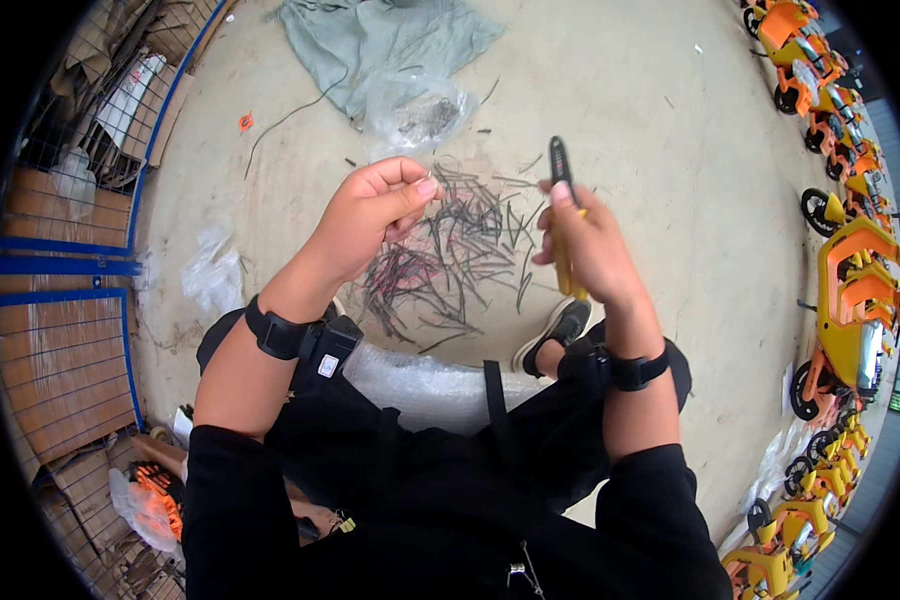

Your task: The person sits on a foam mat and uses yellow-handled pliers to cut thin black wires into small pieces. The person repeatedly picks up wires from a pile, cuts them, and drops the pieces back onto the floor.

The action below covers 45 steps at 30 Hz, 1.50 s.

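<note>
My left hand [375, 215] is pinched, a tiny pale sliver at its fingertips, too small to name. My right hand [595, 245] grips a hand tool [560, 160] with yellow handles and a dark head, like pliers or wire strippers, held upright and apart from the left hand. Below both hands, many short dark wire pieces [490, 235], some reddish, lie scattered on the concrete floor [660, 120]. A clear plastic bag [420, 110] with grey bits inside sits beyond them, beside a grey-green woven sheet [360, 45].
Bubble wrap [410, 390] lies between my legs, my shoe [560, 330] on the floor. A blue mesh cage [70, 360] with cardboard stands at left, crumpled plastic [210, 270] beside it. Several yellow-orange small wheeled vehicles [850, 300] line the right side. A small orange item [246, 122] lies upper left.
</note>
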Tool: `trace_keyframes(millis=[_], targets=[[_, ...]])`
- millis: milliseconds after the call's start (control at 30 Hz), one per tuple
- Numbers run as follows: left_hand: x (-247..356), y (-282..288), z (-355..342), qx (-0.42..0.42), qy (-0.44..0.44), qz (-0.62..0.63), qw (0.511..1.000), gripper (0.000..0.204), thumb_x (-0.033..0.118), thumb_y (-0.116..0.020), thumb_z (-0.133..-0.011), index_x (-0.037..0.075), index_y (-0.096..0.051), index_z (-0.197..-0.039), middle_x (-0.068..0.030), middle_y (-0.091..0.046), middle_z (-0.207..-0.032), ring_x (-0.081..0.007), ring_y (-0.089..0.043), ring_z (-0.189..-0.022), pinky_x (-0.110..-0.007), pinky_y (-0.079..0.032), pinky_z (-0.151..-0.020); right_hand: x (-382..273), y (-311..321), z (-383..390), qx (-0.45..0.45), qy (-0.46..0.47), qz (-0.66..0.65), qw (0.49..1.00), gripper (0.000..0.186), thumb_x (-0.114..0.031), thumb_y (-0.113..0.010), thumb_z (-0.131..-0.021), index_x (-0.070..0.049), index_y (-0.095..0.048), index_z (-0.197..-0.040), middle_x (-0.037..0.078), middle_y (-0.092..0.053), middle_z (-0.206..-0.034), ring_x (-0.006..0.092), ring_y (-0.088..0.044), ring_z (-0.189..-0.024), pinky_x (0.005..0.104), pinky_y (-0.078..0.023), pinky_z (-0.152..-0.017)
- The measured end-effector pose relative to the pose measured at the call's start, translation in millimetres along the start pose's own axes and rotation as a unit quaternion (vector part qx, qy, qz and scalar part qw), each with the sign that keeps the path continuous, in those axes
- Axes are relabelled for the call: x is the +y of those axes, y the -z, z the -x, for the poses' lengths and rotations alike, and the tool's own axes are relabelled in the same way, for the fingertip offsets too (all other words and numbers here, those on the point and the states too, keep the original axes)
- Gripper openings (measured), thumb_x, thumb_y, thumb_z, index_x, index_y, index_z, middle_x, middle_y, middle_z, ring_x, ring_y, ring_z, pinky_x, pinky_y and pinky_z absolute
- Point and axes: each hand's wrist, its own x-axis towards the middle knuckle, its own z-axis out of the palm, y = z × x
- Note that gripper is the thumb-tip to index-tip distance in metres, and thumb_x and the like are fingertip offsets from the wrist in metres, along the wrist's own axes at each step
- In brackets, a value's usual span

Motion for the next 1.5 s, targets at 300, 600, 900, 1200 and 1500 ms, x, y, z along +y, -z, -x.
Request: trace_keyframes(millis=[300, 600, 900, 1200, 1500], targets=[[16.3, -10.5, -29.6, 0.024, -0.042, 0.034, 0.998, 0.016, 0.018, -0.058, -0.095, 0.003, -0.059, -0.096, 0.0051, -0.044, -0.061, -0.0036, -0.036, -0.052, -0.020, -0.027, -0.048, -22.7, -22.4, 2.5, -0.077, 0.038, -0.093, 0.992, 0.045, -0.030, -0.046, -0.102, -0.002, -0.042, -0.136, 0.006, -0.060, -0.100, 0.0162, -0.059, -0.085, 0.0344, -0.052, -0.081], [12.8, -26.2, -46.5, -0.008, -0.031, 0.175, 0.984, 0.013, 0.016, -0.055, -0.096, 0.004, -0.058, -0.097, 0.0038, -0.046, -0.063, -0.0042, -0.037, -0.050, -0.020, -0.030, -0.046, -22.7, -45.6, -3.0, -0.061, 0.134, -0.112, 0.983, 0.022, -0.013, -0.064, -0.092, -0.006, -0.054, -0.109, 0.000, -0.059, -0.081, 0.0079, -0.052, -0.063, 0.0232, -0.043, -0.056], [8.4, -18.1, -55.2, 0.114, -0.078, 0.003, 0.990, 0.020, 0.022, -0.058, -0.096, 0.003, -0.058, -0.103, -0.0024, -0.061, -0.074, -0.0038, -0.045, -0.055, -0.018, -0.036, -0.050, -14.0, -54.9, -4.3, -0.137, 0.039, -0.190, 0.971, 0.019, -0.011, -0.057, -0.095, -0.004, -0.053, -0.113, 0.005, -0.061, -0.086, 0.0107, -0.054, -0.064, 0.0256, -0.044, -0.055], [22.8, 14.0, -51.8, 0.174, -0.140, -0.030, 0.974, 0.019, 0.022, -0.056, -0.097, 0.004, -0.058, -0.103, -0.0044, -0.064, -0.080, -0.0040, -0.048, -0.057, -0.019, -0.037, -0.050, -12.2, -62.1, 0.9, -0.153, -0.003, -0.138, 0.979, 0.015, -0.011, -0.055, -0.095, -0.005, -0.053, -0.109, 0.003, -0.056, -0.081, 0.0107, -0.052, -0.062, 0.0257, -0.044, -0.054], [9.4, 22.2, -44.9, 0.149, 0.026, 0.003, 0.988, 0.052, 0.047, -0.043, -0.100, 0.001, -0.056, -0.120, -0.0088, -0.067, -0.093, -0.0129, -0.063, -0.071, -0.025, -0.049, -0.063, -6.3, -67.6, -0.2, -0.127, 0.027, -0.225, 0.966, 0.010, -0.009, -0.054, -0.095, -0.006, -0.052, -0.104, 0.000, -0.052, -0.074, 0.0095, -0.050, -0.058, 0.0246, -0.041, -0.051]])
